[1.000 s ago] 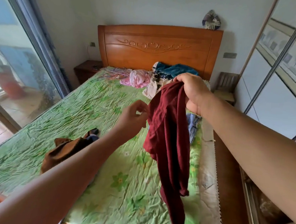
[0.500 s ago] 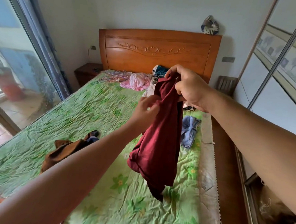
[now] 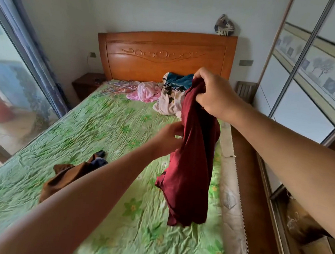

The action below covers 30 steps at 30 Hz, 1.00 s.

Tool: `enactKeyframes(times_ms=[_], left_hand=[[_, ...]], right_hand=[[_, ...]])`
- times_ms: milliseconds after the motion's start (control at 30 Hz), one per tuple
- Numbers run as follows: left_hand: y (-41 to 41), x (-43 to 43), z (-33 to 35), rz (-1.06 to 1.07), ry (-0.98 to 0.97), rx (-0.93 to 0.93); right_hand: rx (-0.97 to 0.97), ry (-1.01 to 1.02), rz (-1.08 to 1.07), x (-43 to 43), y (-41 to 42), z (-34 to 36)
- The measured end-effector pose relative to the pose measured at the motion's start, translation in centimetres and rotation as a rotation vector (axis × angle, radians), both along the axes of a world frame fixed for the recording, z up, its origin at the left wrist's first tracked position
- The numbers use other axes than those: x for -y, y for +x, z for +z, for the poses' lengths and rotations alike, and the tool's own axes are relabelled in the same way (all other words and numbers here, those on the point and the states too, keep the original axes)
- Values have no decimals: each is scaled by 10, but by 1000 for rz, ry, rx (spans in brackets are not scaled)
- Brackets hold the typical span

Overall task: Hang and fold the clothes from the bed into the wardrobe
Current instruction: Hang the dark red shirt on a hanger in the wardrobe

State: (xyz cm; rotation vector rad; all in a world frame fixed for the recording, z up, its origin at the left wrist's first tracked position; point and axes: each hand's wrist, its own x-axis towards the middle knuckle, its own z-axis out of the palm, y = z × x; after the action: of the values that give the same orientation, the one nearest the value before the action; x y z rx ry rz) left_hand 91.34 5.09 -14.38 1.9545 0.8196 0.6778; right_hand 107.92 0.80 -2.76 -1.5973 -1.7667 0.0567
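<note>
We clutch the red garment [image 3: 191, 168] in our right hand [image 3: 214, 94], left hand [image 3: 169, 137] pinching its edge; bunched cloth could slip onto the bed [image 3: 82, 140].

- Maroon garment [image 3: 191, 168], centre: cloth, matt, limp, fine folds.
- Bedspread [image 3: 102, 134], 9 o'clock: green floral cloth, crinkled all over, faint sheen.
- Headboard [image 3: 167, 53], 12 o'clock: wood, orange-brown varnish, glossy, carved scroll.
- Wardrobe door [image 3: 307, 93], 2 o'clock: smooth glossy panels, metal frame strips.
- Brown garment [image 3: 64, 177], 8 o'clock: cloth, matt.
</note>
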Motion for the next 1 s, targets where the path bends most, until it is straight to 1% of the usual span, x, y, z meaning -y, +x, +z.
enactKeyframes(times_ms=[67,133,200,300,333,467,533,567,600,667,700,733,767,833,900,933,1000], left_hand=[[1,-2,-6,53,-54,37],[-2,-11,-9,155,-15,36],[-10,-23,-8,253,59,13],[-27,-43,1,323,292,-95],[-32,-49,5,328,374,-129],[-47,-65,24,284,655,-235],[-56,-69,33,250,762,-312],[-62,-70,38,234,780,-354],[-68,-71,43,223,783,-401],[-83,-71,53,220,777,-508],[-90,-72,58,225,780,-542],[-97,-73,63,233,798,-549],[-103,-74,68,247,835,-530],[-112,-76,80,291,927,-479],[-119,-77,95,359,949,-465],[-121,-77,102,392,945,-480],[-126,-79,114,459,970,-541]], right_hand=[[82,8,-79,2,8,-3],[214,5,-189,4,19,-6],[332,-83,-312,6,34,-10],[488,-310,-456,9,50,-17],[524,-348,-491,9,53,-20],[569,-339,-559,3,56,-28],[601,-314,-540,-1,60,-29],[593,-319,-494,-4,62,-30],[540,-330,-430,-5,63,-31],[357,-342,-333,-6,66,-32],[287,-323,-310,-6,66,-33],[257,-296,-293,-6,66,-33],[267,-274,-277,-6,64,-34],[350,-246,-242,-8,59,-36],[393,-231,-195,-10,53,-37],[379,-227,-175,-12,50,-38],[278,-208,-160,-17,47,-38]])
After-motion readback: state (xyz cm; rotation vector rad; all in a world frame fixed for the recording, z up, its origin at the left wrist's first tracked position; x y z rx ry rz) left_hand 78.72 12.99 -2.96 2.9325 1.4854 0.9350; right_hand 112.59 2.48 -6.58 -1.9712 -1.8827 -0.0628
